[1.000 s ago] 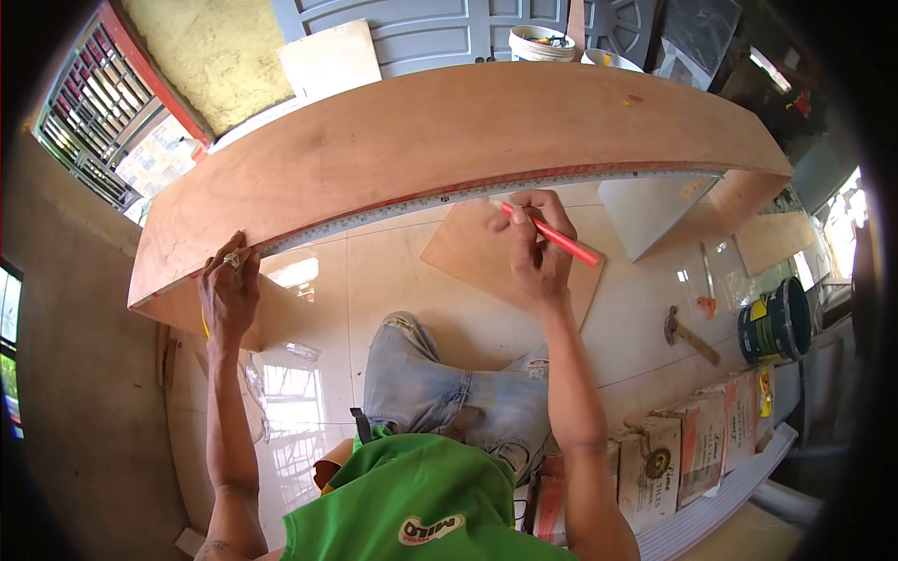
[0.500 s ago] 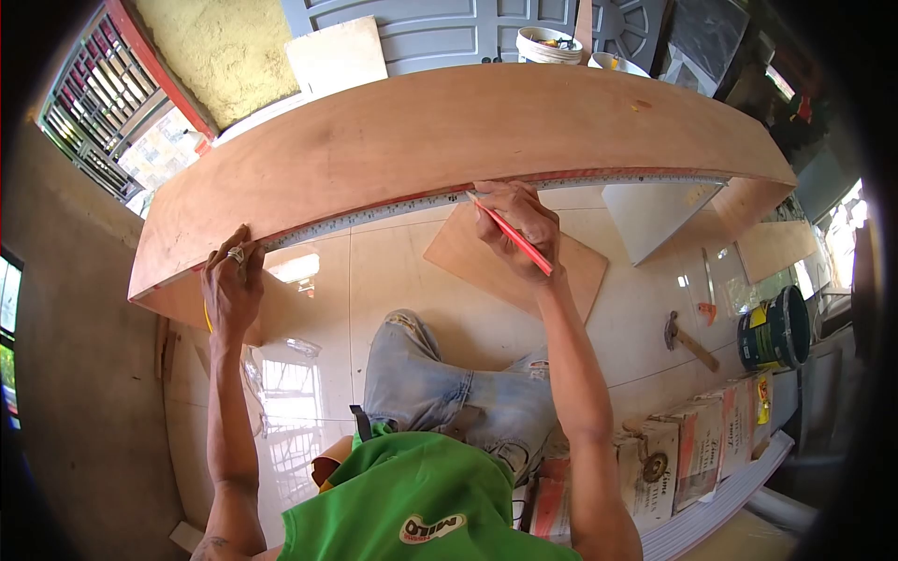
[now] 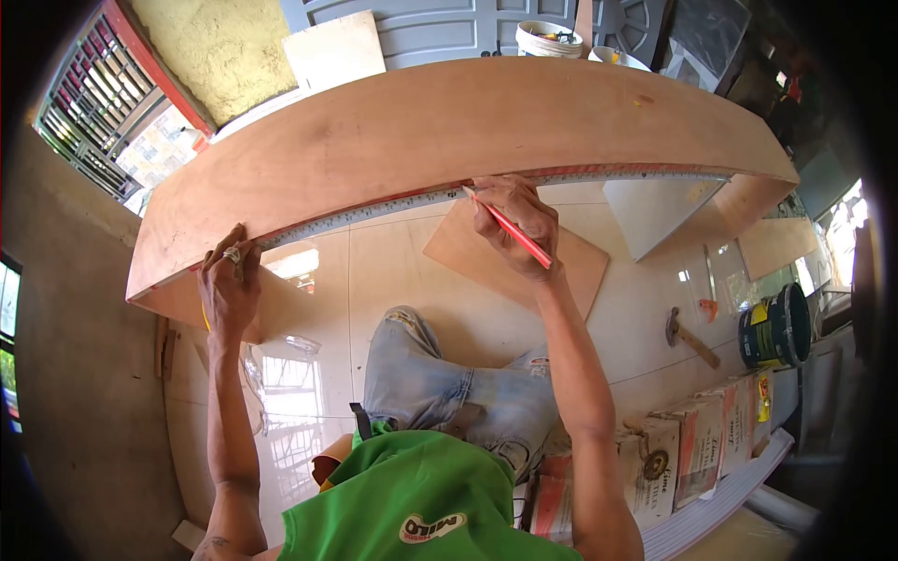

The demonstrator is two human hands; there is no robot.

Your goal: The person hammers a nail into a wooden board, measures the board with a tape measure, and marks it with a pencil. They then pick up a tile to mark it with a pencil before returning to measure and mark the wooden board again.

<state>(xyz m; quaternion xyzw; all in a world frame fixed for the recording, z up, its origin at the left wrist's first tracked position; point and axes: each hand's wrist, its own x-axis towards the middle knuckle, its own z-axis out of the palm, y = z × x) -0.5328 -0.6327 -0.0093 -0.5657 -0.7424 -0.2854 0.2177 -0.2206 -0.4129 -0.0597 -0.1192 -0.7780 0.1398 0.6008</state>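
A long wooden panel (image 3: 449, 117) spans the view, with a metal measuring tape (image 3: 374, 214) stretched along its near edge. At the left end of the visible tape, my left hand (image 3: 229, 280) is closed on the tape, fingertips against the panel edge. My right hand (image 3: 517, 224) pinches a red pencil (image 3: 516, 234), its tip at the tape near the middle of the edge; those fingers also touch the panel edge. The far end of the tape reaches the panel's right part.
A loose wooden board (image 3: 571, 271) lies on the tiled floor beneath. To the right are a hammer (image 3: 690, 338), a dark green bucket (image 3: 774, 327) and tile boxes (image 3: 650, 467). White buckets (image 3: 547, 39) stand beyond the panel.
The pencil tip has shifted slightly left along the tape with my right hand. My left hand stays at almost the same spot.
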